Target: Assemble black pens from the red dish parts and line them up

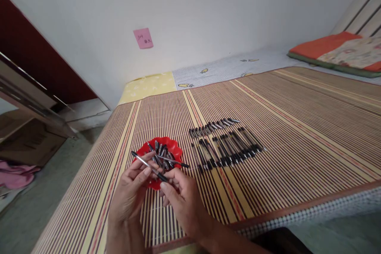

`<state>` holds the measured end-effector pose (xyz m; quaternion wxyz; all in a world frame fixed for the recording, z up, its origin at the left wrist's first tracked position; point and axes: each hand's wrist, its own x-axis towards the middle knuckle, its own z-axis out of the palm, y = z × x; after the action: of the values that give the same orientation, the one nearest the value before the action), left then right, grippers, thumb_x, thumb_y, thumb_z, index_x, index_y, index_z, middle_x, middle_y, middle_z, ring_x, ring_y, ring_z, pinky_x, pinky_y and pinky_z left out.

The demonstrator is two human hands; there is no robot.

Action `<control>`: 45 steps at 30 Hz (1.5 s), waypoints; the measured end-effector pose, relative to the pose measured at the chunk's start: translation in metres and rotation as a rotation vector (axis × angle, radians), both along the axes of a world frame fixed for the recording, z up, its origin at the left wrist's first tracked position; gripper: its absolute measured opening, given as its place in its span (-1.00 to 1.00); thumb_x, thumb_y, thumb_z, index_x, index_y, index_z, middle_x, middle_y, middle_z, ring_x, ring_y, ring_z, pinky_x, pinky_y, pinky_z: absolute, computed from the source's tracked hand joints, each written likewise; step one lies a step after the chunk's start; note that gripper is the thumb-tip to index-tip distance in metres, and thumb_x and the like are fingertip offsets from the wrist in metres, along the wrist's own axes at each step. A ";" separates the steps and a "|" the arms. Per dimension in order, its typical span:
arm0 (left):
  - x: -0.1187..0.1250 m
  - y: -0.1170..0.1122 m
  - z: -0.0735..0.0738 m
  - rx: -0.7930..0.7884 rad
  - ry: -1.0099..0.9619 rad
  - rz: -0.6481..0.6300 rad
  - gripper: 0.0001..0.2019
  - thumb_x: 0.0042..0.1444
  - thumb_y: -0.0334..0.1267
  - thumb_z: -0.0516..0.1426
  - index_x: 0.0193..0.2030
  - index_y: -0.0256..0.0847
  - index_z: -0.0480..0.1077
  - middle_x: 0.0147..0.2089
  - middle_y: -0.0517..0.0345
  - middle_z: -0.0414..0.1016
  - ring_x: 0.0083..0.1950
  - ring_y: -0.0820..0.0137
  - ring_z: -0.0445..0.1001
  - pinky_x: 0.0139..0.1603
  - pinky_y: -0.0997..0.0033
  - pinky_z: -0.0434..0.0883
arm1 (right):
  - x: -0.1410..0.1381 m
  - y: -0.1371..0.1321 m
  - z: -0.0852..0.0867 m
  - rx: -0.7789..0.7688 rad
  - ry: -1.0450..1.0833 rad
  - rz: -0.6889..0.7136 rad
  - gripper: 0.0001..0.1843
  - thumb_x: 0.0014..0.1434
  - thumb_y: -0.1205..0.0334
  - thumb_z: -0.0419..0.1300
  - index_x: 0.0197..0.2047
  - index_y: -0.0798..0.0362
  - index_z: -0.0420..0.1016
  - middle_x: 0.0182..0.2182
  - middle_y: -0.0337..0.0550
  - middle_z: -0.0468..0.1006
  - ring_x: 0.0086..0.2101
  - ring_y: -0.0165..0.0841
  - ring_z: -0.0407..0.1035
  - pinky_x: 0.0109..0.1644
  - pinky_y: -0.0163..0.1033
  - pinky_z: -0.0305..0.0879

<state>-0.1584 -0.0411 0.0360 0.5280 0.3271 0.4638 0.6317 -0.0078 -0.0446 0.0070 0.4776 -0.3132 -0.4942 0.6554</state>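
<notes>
Both my hands are on one pen [145, 162], clear-barrelled with dark ends, tilted in front of a red scalloped bowl [176, 149]. My left hand [131, 186] pinches its barrel between thumb and fingers. With thumb and forefinger, my right hand [184, 194] grips the pen's lower dark end. The bowl holds several pen parts [162, 151], and another pen [175, 161] lies across its rim. To the right, several pens [229, 149] lie side by side in a row. Above them is a row of short dark pieces [208, 127] that look like pen caps.
A striped bamboo mat [268, 103] covers the bed. Folded orange and floral bedding [324, 47] lies at the far right. A pink note [143, 38] is stuck on the wall behind. At left, a cardboard box [32, 143] and pink cloth [18, 174] are on the floor.
</notes>
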 end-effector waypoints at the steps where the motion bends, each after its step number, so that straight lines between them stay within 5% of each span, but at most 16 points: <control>1: 0.000 0.000 0.000 -0.002 -0.003 0.005 -0.58 -0.07 -0.34 0.41 -0.01 -0.19 0.58 -0.25 0.03 0.58 -0.31 0.38 0.56 -0.23 0.47 0.54 | 0.000 0.000 0.000 -0.002 0.002 0.001 -0.89 0.23 0.24 0.15 -0.20 0.08 0.45 -0.51 -0.29 0.45 -0.54 -0.45 0.35 -0.45 -0.35 0.30; 10: -0.006 -0.004 0.000 0.011 -0.008 -0.013 -0.57 -0.04 -0.37 0.38 0.03 -0.20 0.55 -0.23 0.01 0.61 -0.25 0.29 0.60 -0.18 0.38 0.56 | 0.000 -0.001 0.003 0.002 -0.012 0.010 -0.87 0.20 0.23 0.18 -0.19 0.07 0.46 -0.50 -0.28 0.46 -0.54 -0.45 0.34 -0.45 -0.35 0.31; 25: -0.027 -0.020 -0.008 0.054 0.069 -0.143 -0.64 -0.12 -0.28 0.43 -0.12 -0.22 0.60 -0.44 0.11 0.53 -0.46 0.43 0.47 -0.41 0.51 0.43 | -0.011 -0.029 -0.004 -0.048 0.060 0.225 -0.89 0.20 0.20 0.20 -0.29 0.05 0.37 -0.56 -0.35 0.34 -0.59 -0.48 0.26 -0.50 -0.38 0.21; 31: -0.015 -0.008 -0.010 0.077 0.032 -0.127 -0.72 -0.12 -0.30 0.43 -0.22 -0.23 0.58 -0.42 0.13 0.51 -0.44 0.48 0.44 -0.39 0.55 0.42 | -0.001 -0.015 0.004 -0.090 0.033 0.185 -0.89 0.13 0.25 0.25 -0.27 0.07 0.43 -0.53 -0.34 0.38 -0.54 -0.46 0.30 -0.46 -0.37 0.27; 40: -0.009 -0.008 -0.011 0.039 0.052 -0.145 -0.66 -0.07 -0.30 0.41 -0.10 -0.21 0.59 -0.34 0.06 0.56 -0.35 0.41 0.51 -0.28 0.47 0.47 | 0.007 -0.005 0.009 -0.056 -0.024 0.137 -0.92 0.11 0.26 0.22 -0.31 0.08 0.42 -0.53 -0.33 0.34 -0.49 -0.43 0.28 -0.40 -0.32 0.24; 45: -0.013 -0.004 -0.011 -0.029 0.020 -0.009 -0.58 -0.14 -0.29 0.43 -0.07 -0.22 0.58 -0.30 0.04 0.61 -0.39 0.38 0.53 -0.33 0.46 0.52 | 0.012 0.007 0.013 -0.028 -0.027 0.080 -0.95 0.07 0.33 0.22 -0.34 0.07 0.42 -0.57 -0.36 0.36 -0.54 -0.47 0.26 -0.44 -0.35 0.17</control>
<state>-0.1713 -0.0455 0.0250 0.5310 0.3278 0.4764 0.6193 0.0039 -0.0380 0.0196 0.4398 -0.3086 -0.5037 0.6765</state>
